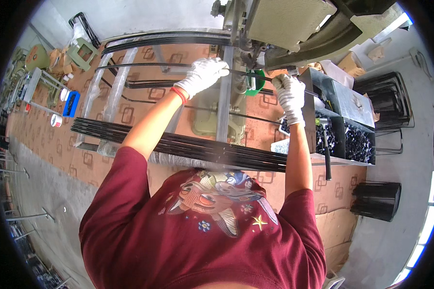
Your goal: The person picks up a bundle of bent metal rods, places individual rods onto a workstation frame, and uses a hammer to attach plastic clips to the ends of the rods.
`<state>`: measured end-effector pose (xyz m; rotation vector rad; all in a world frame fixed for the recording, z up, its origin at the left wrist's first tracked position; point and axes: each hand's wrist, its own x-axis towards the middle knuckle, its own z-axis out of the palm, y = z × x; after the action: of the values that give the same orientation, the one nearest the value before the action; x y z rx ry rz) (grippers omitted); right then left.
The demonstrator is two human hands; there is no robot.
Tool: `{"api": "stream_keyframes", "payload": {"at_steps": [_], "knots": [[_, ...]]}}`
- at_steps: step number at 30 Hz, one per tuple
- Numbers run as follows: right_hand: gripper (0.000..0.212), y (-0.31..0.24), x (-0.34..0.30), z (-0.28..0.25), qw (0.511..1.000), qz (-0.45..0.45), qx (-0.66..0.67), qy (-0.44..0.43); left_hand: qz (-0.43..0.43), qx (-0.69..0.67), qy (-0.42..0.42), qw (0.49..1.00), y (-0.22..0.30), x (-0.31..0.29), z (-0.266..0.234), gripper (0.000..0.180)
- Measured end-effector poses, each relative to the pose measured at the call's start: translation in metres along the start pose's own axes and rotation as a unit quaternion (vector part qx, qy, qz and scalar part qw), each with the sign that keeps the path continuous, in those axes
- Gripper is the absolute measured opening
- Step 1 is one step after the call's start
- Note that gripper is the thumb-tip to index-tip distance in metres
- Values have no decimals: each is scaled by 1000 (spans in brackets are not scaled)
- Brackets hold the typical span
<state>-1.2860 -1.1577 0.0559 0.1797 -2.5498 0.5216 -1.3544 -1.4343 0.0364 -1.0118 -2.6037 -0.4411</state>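
Both hands wear white knitted gloves and are closed on one thin black metal rod (250, 74), held across in front of a green press machine (289, 24). My left hand (203, 76) grips it near the middle of the rack. My right hand (289, 95) holds it farther right, beside the metal parts bin; the fingers hide the rod there. On the near side of the rack (223, 103), below my arms, lies a bundle of long black rods (188, 143). More bent black rods (169, 38) rest along its far side.
At the right, a metal bin (359, 103) holds many small black pieces (359, 144), with a black-handled hammer (327, 154) across its edge. A green container (256, 84) stands under the press. Black frames (386, 101) lean on the right wall. A blue crate (71, 104) sits at the left.
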Motion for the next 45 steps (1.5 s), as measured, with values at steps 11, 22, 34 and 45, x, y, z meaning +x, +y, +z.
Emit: {"api": "stream_keyframes", "payload": {"at_steps": [11,22,34,45], "knots": [[10,4,-3,6,999,-20,23,11,-8,-11,-27,1000,-1,-1,2,26],[14,14,-17,18,996,-66,-57,-30,0,103,0,995,16,-12,16,21],[20,185,-68,-94,868,441,227,-11,82,11,99,992,124,-37,-18,35],[24,226,-149,-28,924,296,-132,-203,135,-11,60,989,218,61,82,47]]}}
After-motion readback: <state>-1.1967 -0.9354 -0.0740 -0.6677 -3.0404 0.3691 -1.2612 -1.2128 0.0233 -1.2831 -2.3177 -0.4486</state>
